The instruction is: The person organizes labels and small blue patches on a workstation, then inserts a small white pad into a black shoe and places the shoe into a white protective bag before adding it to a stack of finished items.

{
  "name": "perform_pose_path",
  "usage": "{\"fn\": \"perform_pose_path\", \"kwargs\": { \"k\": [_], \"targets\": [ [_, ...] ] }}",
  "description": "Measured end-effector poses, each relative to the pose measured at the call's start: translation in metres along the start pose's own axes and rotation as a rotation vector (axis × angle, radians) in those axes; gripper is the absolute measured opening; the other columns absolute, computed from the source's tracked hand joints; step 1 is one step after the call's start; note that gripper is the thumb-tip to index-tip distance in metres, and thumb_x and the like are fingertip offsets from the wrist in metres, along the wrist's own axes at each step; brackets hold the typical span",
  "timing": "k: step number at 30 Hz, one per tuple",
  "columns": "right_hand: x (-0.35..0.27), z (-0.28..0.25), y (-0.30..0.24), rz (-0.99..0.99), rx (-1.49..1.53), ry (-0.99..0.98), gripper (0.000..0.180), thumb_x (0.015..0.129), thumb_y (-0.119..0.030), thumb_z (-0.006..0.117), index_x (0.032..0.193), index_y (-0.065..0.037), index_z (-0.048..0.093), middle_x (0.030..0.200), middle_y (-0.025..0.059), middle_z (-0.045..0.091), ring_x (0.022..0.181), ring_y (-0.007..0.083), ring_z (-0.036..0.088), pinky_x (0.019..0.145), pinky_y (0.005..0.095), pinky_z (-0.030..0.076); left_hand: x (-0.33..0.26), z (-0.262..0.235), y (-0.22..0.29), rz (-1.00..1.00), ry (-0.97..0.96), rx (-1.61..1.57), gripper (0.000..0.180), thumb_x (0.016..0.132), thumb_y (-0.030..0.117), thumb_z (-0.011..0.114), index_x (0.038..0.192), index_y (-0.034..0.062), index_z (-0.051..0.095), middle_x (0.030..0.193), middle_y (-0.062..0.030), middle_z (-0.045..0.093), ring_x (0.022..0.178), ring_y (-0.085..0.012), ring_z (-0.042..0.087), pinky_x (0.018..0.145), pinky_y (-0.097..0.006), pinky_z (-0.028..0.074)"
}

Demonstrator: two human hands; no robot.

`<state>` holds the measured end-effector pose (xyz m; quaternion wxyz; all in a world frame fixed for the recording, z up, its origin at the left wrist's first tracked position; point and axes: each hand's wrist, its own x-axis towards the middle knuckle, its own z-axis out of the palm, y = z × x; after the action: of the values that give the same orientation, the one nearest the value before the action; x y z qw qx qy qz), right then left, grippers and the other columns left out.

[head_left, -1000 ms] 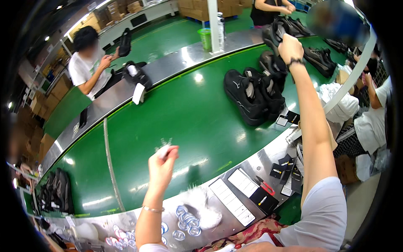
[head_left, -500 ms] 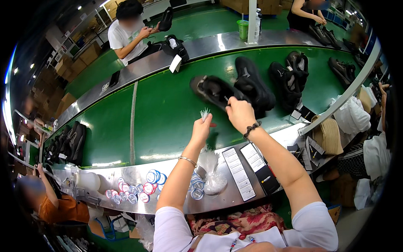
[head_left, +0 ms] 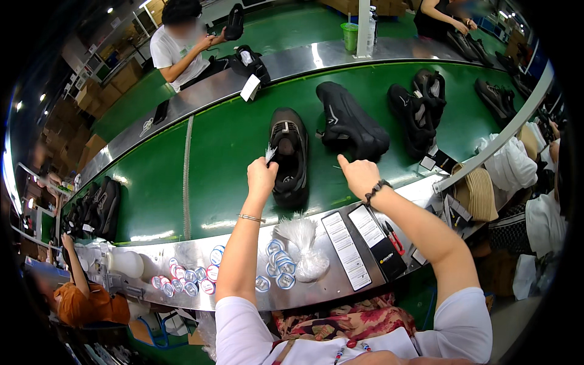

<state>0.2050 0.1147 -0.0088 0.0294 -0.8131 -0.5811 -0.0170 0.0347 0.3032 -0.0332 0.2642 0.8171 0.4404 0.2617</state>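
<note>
My left hand (head_left: 261, 177) is closed around a small bunch of thin clear plastic fasteners (head_left: 270, 154), whose ends stick up past the thumb. It is right beside a black shoe (head_left: 292, 173) standing on the green belt, toe pointing away and opening upward. The matching black shoe (head_left: 353, 121) lies to the right, a little farther off. Just below that shoe's near end is my right hand (head_left: 360, 177), index finger forward and the other fingers curled. A tiny pale line shows at its fingertips, too fine to name.
On the metal ledge are a bundle of clear fasteners (head_left: 310, 261), round stickers (head_left: 283, 264), printed cards (head_left: 347, 252) and red-handled snips (head_left: 394, 237). More shoes (head_left: 417, 115) stand right on the green belt (head_left: 231, 158). Across it a person (head_left: 182, 48) handles a shoe; a metal post (head_left: 364, 30) rises there.
The shoe my right hand was gripping has turned toe-away and now stands beside my left hand. My right hand has let go of it; my left hand has moved left.
</note>
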Motion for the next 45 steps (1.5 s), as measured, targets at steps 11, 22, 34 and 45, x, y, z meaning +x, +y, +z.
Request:
{"fn": "perform_pose_path", "kwargs": {
  "k": [11, 22, 34, 45],
  "targets": [
    [0.031, -0.001, 0.124, 0.158, 0.979, 0.051, 0.023, 0.07, -0.002, 0.064, 0.092, 0.002, 0.059, 0.07, 0.0104, 0.061, 0.062, 0.0174, 0.058, 0.058, 0.0281, 0.046, -0.012, 0.022, 0.006, 0.036, 0.017, -0.128, 0.029, 0.078, 0.021, 0.058, 0.071, -0.0071, 0.055, 0.069, -0.0268, 0.057, 0.07, -0.0428, 0.057, 0.064, -0.046, 0.045],
    [-0.012, -0.026, 0.016, -0.266, 0.035, 0.251, 0.008, 0.074, -0.008, 0.053, 0.078, -0.004, 0.048, 0.059, 0.0133, 0.056, 0.059, 0.0297, 0.059, 0.052, 0.0396, 0.048, -0.05, -0.01, 0.009, -0.23, -0.009, -0.453, 0.022, 0.081, 0.017, 0.061, 0.071, -0.0024, 0.06, 0.061, -0.0048, 0.058, 0.052, -0.0089, 0.047, 0.048, -0.025, 0.037],
    [0.024, -0.006, -0.03, -0.457, -0.171, 0.211, 0.008, 0.069, -0.009, 0.056, 0.071, -0.003, 0.051, 0.061, 0.0086, 0.06, 0.063, 0.0219, 0.061, 0.051, 0.0308, 0.05, -0.091, -0.012, 0.044, -0.368, -0.315, -0.887, 0.014, 0.081, 0.01, 0.062, 0.09, -0.0014, 0.064, 0.077, -0.0054, 0.063, 0.048, -0.0034, 0.039, 0.042, -0.02, 0.029],
    [0.013, 0.004, -0.065, -0.438, -0.178, 0.242, 0.012, 0.069, -0.012, 0.056, 0.073, 0.0, 0.054, 0.067, 0.0095, 0.06, 0.064, 0.0216, 0.06, 0.05, 0.0296, 0.051, -0.094, 0.001, 0.037, -0.317, -0.212, -0.928, 0.011, 0.08, 0.009, 0.063, 0.083, -0.0022, 0.063, 0.073, -0.0046, 0.061, 0.054, -0.0053, 0.045, 0.047, -0.019, 0.033]
  ]
}}
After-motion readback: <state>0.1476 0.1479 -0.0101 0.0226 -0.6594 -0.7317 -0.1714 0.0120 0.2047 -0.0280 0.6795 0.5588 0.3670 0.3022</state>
